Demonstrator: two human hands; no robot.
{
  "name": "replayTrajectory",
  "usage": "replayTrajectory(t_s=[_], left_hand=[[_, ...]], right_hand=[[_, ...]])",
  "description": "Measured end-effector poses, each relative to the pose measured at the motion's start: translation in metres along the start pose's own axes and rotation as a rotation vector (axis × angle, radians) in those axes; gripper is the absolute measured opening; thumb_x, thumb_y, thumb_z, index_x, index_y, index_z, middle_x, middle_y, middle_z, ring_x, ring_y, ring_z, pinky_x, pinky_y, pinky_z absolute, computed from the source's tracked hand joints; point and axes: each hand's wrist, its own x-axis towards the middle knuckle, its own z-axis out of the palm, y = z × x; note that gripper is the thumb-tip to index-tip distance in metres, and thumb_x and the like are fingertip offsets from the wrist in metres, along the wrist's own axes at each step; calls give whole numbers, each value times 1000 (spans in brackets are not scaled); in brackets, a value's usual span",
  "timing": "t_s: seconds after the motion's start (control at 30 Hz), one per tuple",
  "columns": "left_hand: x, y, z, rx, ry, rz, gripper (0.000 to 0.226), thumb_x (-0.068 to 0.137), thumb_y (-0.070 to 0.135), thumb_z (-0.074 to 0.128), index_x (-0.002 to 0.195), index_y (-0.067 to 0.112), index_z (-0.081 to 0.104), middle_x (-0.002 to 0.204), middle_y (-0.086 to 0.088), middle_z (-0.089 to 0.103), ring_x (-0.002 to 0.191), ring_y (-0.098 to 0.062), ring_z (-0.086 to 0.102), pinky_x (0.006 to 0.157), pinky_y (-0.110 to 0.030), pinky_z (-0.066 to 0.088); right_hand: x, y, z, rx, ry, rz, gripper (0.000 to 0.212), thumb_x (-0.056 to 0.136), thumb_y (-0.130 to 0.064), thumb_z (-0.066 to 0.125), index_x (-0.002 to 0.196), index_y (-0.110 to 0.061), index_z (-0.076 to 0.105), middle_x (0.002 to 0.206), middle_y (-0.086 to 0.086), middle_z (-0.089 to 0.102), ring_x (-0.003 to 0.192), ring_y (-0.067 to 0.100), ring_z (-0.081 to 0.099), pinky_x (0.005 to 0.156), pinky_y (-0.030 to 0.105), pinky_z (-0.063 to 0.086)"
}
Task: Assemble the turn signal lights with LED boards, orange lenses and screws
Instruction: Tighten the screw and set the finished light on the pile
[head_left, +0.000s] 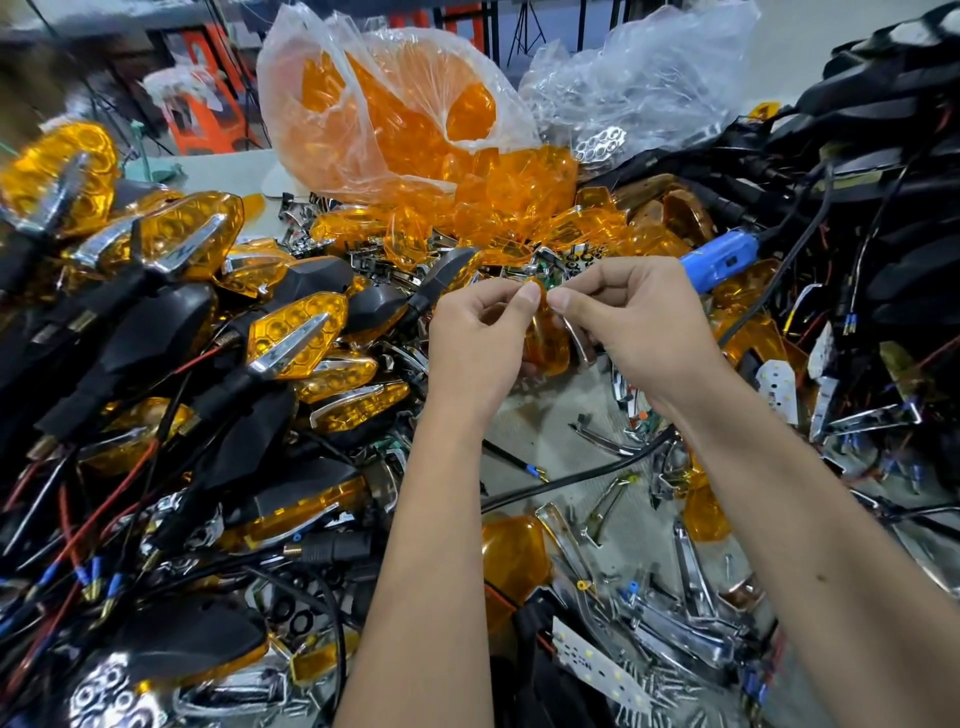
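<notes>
Cluttered table (540, 436): both hands, left (475, 343) and right (641, 332), pinch 1 orange lens (545, 340); a loose pinch could drop it into the pile.

Assembly workshop: heaped turn signals (291, 332), bagged orange lenses (415, 130).
</notes>
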Motion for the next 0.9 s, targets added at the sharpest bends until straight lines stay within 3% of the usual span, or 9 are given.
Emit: replayTrajectory(t_s=[0.07, 0.2, 0.27, 0.33, 0.43, 0.67, 0.77, 0.9], left_hand=[[0, -1, -1, 9, 17, 13, 24, 102, 26, 63, 90, 17, 81, 75, 5, 69, 71, -21, 63, 68, -47, 55], [-1, 1, 1, -66, 6, -23, 24, 101, 28, 61, 87, 24, 81, 84, 0, 74, 85, -30, 68, 86, -63, 57], [-1, 2, 2, -78, 20, -31, 28, 103, 25, 60, 83, 29, 79, 84, 3, 73, 85, -21, 66, 87, -57, 57], [0, 3, 0, -96, 26, -56, 31, 104, 25, 60, 80, 30, 78, 78, 4, 70, 77, -19, 63, 70, -43, 54], [-3, 6, -3, -141, -9, -127, 28, 105, 28, 60, 84, 28, 78, 70, 6, 66, 63, -13, 59, 52, -26, 48], [-4, 12, -12, -295, -134, -324, 20, 94, 39, 75, 81, 25, 80, 76, 5, 67, 69, -14, 61, 54, -23, 48], [-4, 11, -12, -273, -75, -325, 20, 96, 30, 73, 78, 24, 77, 74, 2, 69, 64, -14, 63, 50, -23, 47], [-3, 9, -11, -343, 9, -328, 26, 102, 27, 66, 77, 25, 74, 72, 2, 68, 62, -13, 60, 51, -25, 47]], right_hand=[[-3, 0, 3, -7, 42, -3, 14, 84, -27, 86, 76, -22, 76, 71, 2, 76, 64, 14, 70, 66, 32, 59], [-7, -3, 8, -24, 177, 1, 29, 74, -43, 90, 83, -22, 72, 68, 1, 75, 56, 13, 64, 62, 37, 57], [-8, -4, 10, -87, 226, -20, 34, 70, -50, 90, 84, -26, 70, 72, -4, 75, 58, 12, 65, 63, 37, 58], [-9, -5, 10, -165, 247, -22, 36, 68, -54, 91, 82, -29, 69, 78, -8, 71, 62, 10, 61, 65, 35, 56], [-9, -6, 8, -90, 173, 23, 34, 71, -46, 93, 75, -23, 69, 70, -3, 69, 59, 13, 58, 60, 35, 53], [-8, -4, 3, -21, 9, 99, 30, 84, -35, 86, 90, -11, 71, 73, 3, 65, 56, 11, 55, 52, 27, 49], [-8, -5, -3, -14, -147, 112, 16, 87, -26, 83, 97, -17, 75, 78, -3, 67, 61, 9, 60, 55, 22, 51], [-8, -5, -8, -14, -257, 134, 19, 87, -26, 83, 104, -30, 75, 89, -3, 76, 71, 11, 68, 56, 22, 50]])
